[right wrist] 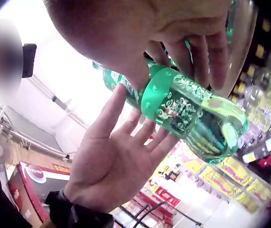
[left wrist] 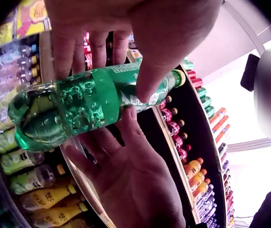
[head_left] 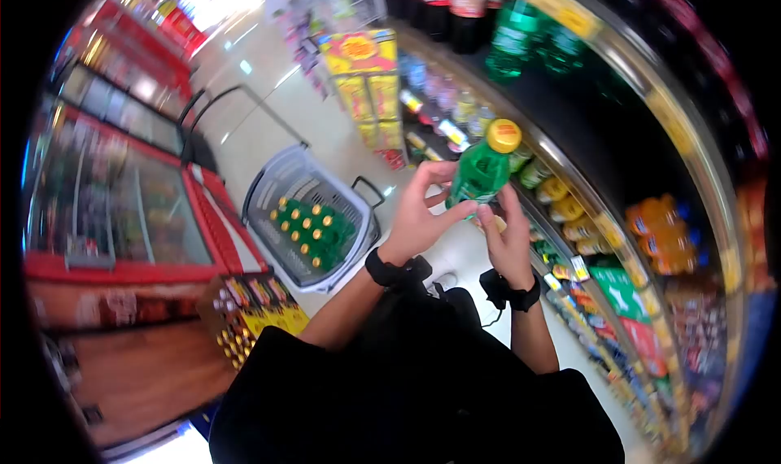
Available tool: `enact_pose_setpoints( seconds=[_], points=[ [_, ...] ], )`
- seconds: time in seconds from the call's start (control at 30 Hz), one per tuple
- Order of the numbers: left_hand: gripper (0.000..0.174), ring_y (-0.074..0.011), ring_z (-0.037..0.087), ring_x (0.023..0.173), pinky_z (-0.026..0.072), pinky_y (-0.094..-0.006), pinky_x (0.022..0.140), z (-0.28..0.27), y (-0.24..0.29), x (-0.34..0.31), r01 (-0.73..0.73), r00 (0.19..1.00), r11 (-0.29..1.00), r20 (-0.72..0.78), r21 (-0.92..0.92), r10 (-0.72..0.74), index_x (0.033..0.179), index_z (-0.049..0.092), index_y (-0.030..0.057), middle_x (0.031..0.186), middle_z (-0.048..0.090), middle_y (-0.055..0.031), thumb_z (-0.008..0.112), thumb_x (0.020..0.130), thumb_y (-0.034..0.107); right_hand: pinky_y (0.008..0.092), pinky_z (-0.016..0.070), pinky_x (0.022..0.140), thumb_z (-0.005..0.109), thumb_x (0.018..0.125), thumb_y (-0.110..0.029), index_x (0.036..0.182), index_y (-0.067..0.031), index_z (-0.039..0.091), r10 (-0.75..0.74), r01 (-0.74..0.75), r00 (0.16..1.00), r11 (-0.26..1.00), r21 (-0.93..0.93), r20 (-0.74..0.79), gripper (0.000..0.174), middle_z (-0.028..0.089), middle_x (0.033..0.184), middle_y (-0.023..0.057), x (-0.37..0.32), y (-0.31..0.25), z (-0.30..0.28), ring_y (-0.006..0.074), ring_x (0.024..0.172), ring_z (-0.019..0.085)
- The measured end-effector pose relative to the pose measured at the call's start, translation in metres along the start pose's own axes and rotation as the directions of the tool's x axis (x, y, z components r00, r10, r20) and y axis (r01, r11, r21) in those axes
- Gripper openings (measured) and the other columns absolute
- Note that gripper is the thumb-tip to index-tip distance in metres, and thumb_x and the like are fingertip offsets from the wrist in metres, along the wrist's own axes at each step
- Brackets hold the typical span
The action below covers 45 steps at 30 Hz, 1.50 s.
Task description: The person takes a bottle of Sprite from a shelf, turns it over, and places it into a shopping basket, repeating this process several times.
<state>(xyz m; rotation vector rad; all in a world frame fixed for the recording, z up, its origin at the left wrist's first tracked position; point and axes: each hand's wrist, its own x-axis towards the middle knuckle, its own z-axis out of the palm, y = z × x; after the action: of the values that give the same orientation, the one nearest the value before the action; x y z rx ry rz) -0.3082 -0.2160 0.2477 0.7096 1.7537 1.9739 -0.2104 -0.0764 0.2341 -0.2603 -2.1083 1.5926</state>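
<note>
clamps left hand [head_left: 416, 220] and right hand [head_left: 508, 244] on a green bottle [head_left: 480, 169] above pale floor [head_left: 333, 151], beside drink shelves [head_left: 606, 230].

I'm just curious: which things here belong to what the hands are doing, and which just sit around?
In use: green bottle, held by the left hand and right hand; probably the basket with matching bottles on the floor.
Just there: shelf drinks, freezer chest, yellow cartons.
</note>
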Motion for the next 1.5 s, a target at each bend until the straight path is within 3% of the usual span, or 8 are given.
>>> enact_pose_setpoints(
  seconds=[0.3, 0.53, 0.67, 0.77, 0.87, 1.03, 1.2, 1.5],
  points=[
    [0.055, -0.0187, 0.053, 0.118, 0.045, -0.0435, 0.1, -0.078, 0.008, -0.026, -0.061, 0.962, 0.998, -0.267, 0.02, 0.064, 0.123, 0.048, 0.0066, 0.121, 0.055, -0.0053, 0.081, 0.08, 0.016, 0.0348, 0.0494, 0.093, 0.057, 0.096, -0.01, 0.144, 0.0029, 0.035, -0.041, 0.026, 0.949, 0.998, 0.049, 0.314, 0.055, 0.053, 0.135, 0.0201, 0.035, -0.014, 0.08, 0.0229, 0.116, 0.058],
    [0.053, -0.0208, 0.051, 0.12, 0.0433, -0.0479, 0.102, -0.134, 0.024, -0.038, -0.09, 0.924, 0.996, -0.37, 0.029, 0.094, 0.121, 0.049, 0.0073, 0.123, 0.054, -0.0068, 0.081, 0.079, 0.012, 0.0349, 0.0499, 0.093, 0.055, 0.096, -0.011, 0.143, 0.0058, 0.034, -0.163, 0.138, 0.911, 0.986, 0.094, 0.379, 0.054, 0.052, 0.134, 0.0225, 0.056, -0.019, 0.144, 0.0267, 0.118, 0.057],
    [0.053, -0.021, 0.051, 0.12, 0.043, -0.0487, 0.102, -0.154, 0.024, -0.04, -0.11, 0.904, 0.994, -0.413, 0.017, 0.107, 0.119, 0.05, 0.008, 0.124, 0.053, -0.0067, 0.082, 0.077, 0.009, 0.0347, 0.0504, 0.092, 0.056, 0.096, -0.013, 0.143, 0.0057, 0.034, -0.151, 0.106, 0.899, 0.986, 0.131, 0.411, 0.054, 0.052, 0.133, 0.0228, 0.061, -0.025, 0.167, 0.0268, 0.116, 0.058],
    [0.054, -0.0209, 0.052, 0.119, 0.0431, -0.0473, 0.102, -0.164, 0.023, -0.04, -0.056, 0.897, 0.998, -0.437, 0.034, 0.065, 0.12, 0.05, 0.0084, 0.122, 0.054, -0.0058, 0.082, 0.077, 0.008, 0.0378, 0.046, 0.098, 0.057, 0.096, -0.014, 0.143, 0.0048, 0.035, -0.152, 0.126, 0.885, 0.988, 0.087, 0.44, 0.055, 0.051, 0.135, 0.0215, 0.064, -0.031, 0.174, 0.0284, 0.121, 0.055],
    [0.054, -0.0192, 0.053, 0.116, 0.0475, -0.0414, 0.097, -0.168, 0.019, -0.036, -0.107, 0.907, 0.991, -0.401, 0.079, 0.13, 0.122, 0.051, 0.0042, 0.12, 0.057, -0.0078, 0.081, 0.078, 0.009, 0.04, 0.0416, 0.102, 0.058, 0.095, -0.019, 0.142, 0.0035, 0.038, -0.175, 0.185, 0.913, 0.983, 0.006, 0.368, 0.056, 0.05, 0.135, 0.0236, 0.062, -0.024, 0.175, 0.033, 0.123, 0.052],
    [0.052, -0.0201, 0.054, 0.116, 0.0471, -0.0424, 0.098, -0.155, 0.007, -0.015, -0.141, 0.939, 0.99, -0.319, -0.007, 0.131, 0.123, 0.048, 0.0033, 0.119, 0.057, -0.01, 0.078, 0.079, 0.003, 0.0412, 0.0422, 0.1, 0.057, 0.096, -0.023, 0.144, 0.0007, 0.036, -0.204, 0.228, 0.95, 0.971, -0.078, 0.238, 0.058, 0.054, 0.128, 0.025, 0.06, -0.03, 0.155, 0.0366, 0.12, 0.052],
    [0.054, -0.0195, 0.053, 0.116, 0.047, -0.0411, 0.098, -0.127, 0.005, 0.008, -0.15, 0.98, 0.985, -0.143, -0.084, 0.137, 0.124, 0.047, 0.0039, 0.121, 0.055, -0.0093, 0.077, 0.079, 0.003, 0.0388, 0.0458, 0.093, 0.057, 0.096, -0.025, 0.145, -0.0011, 0.035, -0.13, 0.143, 0.984, 0.984, -0.106, 0.118, 0.059, 0.055, 0.124, 0.0243, 0.051, -0.034, 0.12, 0.0335, 0.11, 0.056],
    [0.055, -0.0189, 0.051, 0.118, 0.0454, -0.0418, 0.1, -0.063, 0.001, 0.036, -0.098, 0.985, 0.989, 0.129, -0.112, 0.112, 0.125, 0.048, 0.004, 0.121, 0.055, -0.0088, 0.078, 0.079, 0.006, 0.0381, 0.0486, 0.093, 0.06, 0.096, -0.022, 0.147, -0.0024, 0.034, -0.036, 0.012, 0.988, 0.988, -0.153, -0.15, 0.06, 0.052, 0.129, 0.023, 0.02, -0.031, 0.062, 0.0334, 0.115, 0.056]
  ],
)
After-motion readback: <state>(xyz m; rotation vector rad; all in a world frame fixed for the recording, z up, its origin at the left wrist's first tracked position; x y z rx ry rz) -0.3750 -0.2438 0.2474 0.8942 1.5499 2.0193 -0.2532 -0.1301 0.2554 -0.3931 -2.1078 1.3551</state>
